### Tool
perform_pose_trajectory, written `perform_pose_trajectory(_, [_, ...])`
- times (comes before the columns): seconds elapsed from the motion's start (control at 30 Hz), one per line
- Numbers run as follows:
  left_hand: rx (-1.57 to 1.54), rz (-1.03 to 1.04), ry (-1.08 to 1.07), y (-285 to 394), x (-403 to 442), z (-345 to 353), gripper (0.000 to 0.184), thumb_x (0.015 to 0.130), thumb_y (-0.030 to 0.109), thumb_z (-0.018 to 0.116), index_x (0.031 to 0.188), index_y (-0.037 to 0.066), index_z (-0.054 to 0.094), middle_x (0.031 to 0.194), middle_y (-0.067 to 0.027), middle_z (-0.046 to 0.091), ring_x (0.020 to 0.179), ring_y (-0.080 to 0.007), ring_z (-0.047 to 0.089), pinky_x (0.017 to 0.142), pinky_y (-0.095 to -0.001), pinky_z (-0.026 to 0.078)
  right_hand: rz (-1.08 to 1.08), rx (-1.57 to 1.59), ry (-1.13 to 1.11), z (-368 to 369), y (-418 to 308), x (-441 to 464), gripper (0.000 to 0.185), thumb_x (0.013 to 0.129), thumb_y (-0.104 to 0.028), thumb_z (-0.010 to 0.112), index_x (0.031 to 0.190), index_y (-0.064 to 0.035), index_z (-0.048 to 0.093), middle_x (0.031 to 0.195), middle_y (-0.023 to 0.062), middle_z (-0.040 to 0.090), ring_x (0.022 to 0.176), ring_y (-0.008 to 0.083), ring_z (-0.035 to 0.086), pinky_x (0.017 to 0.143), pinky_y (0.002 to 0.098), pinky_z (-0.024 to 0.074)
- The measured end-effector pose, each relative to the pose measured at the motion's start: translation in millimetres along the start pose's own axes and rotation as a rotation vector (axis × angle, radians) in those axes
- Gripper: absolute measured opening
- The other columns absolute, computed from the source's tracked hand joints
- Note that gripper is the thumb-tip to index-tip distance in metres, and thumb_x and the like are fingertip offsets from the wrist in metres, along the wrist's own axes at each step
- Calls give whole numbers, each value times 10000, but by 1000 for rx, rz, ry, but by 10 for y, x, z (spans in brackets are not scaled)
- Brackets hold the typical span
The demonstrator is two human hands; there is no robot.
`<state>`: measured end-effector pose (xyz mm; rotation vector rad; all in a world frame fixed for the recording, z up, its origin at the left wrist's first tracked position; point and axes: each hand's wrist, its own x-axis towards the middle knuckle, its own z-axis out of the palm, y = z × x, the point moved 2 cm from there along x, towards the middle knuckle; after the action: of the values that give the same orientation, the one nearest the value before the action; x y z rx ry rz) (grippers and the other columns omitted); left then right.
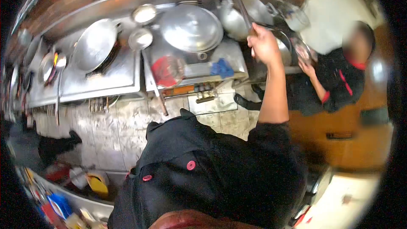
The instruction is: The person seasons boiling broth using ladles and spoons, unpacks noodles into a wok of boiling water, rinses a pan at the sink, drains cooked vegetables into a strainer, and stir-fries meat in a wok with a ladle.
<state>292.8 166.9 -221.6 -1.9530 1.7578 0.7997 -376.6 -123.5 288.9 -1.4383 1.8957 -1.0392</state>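
Observation:
My right hand (265,44) is raised over the range with its fingers wrapped around the handle of a long ladle (241,6). The ladle's bowl points away from me, at the top edge of the view. Just beyond the hand stands a large metal pot (254,8), partly covered by the ladle and hand. To the left of it sits a wide, domed metal lid or wok (191,27). My left hand does not show.
Another wok (95,44) and a second ladle (150,74) are at left, its handle overhanging the counter edge. A red container (167,71) and blue cloth (221,68) lie on the counter. A co-worker (330,80) at right holds a dish (302,51). Flames (55,58) show far left.

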Motion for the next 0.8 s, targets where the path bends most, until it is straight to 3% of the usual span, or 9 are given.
perform_pose_trajectory(0.07, [-42,-39,-21,86,76,-75,319,769,354,540,816,52,631,780,-157,638,753,-337,616,620,-431,481,93,-89,38,-451,320,290,376,788,-52,506,1157,18,514,601,36,508,402,113,454,373,271,377])
perform_pose_trajectory(0.13, [-86,-47,2,153,212,-165,314,769,353,541,832,58,628,792,-156,638,754,-341,614,622,-437,479,173,-229,28,-761,602,645,132,778,-80,532,867,6,578,565,41,508,406,128,467,374,275,376])
perform_pose_trajectory(0.17, [-114,-51,26,182,317,-203,312,769,352,542,840,61,627,799,-155,637,755,-343,613,623,-440,479,174,-222,44,-871,803,892,132,778,-80,532,867,6,578,565,41,508,406,128,467,374,275,376])
perform_pose_trajectory(0.23, [-219,-87,89,272,459,-374,308,768,351,544,857,67,625,811,-154,637,756,-346,611,626,-446,477,262,-242,-103,-985,1148,1233,111,784,-109,534,710,-26,538,577,54,537,406,145,476,373,294,369])
perform_pose_trajectory(0.33, [-411,-146,183,527,440,-702,305,768,348,546,881,76,622,830,-152,636,758,-352,608,629,-455,475,405,-237,-151,-967,1266,1399,105,775,-131,544,711,-50,562,586,62,559,426,150,489,411,344,350])
perform_pose_trajectory(0.5, [-509,-181,245,732,222,-729,305,767,345,551,922,91,616,861,-148,635,762,-362,603,634,-470,471,466,-179,-178,-936,1352,1592,137,779,-126,519,662,-60,544,550,50,538,416,144,466,407,316,323])
perform_pose_trajectory(0.6, [-317,-118,181,751,54,-432,308,766,343,553,947,100,613,879,-146,634,764,-367,600,638,-479,469,486,-172,-294,-1023,1437,1772,177,787,-129,504,618,-76,505,531,33,513,416,124,444,397,281,310])
perform_pose_trajectory(0.73, [212,206,46,917,-216,-56,316,766,340,557,979,112,608,904,-144,633,766,-375,597,642,-491,466,591,64,-289,-1023,1657,1851,115,793,-137,515,695,-85,485,576,26,516,437,98,445,391,246,309])
perform_pose_trajectory(0.8, [156,252,-1,930,-293,77,332,761,388,561,979,149,633,944,-137,636,824,-368,601,691,-472,473,609,170,-261,-1041,1775,1868,93,793,-140,524,730,-89,479,599,25,521,443,90,445,387,234,306])
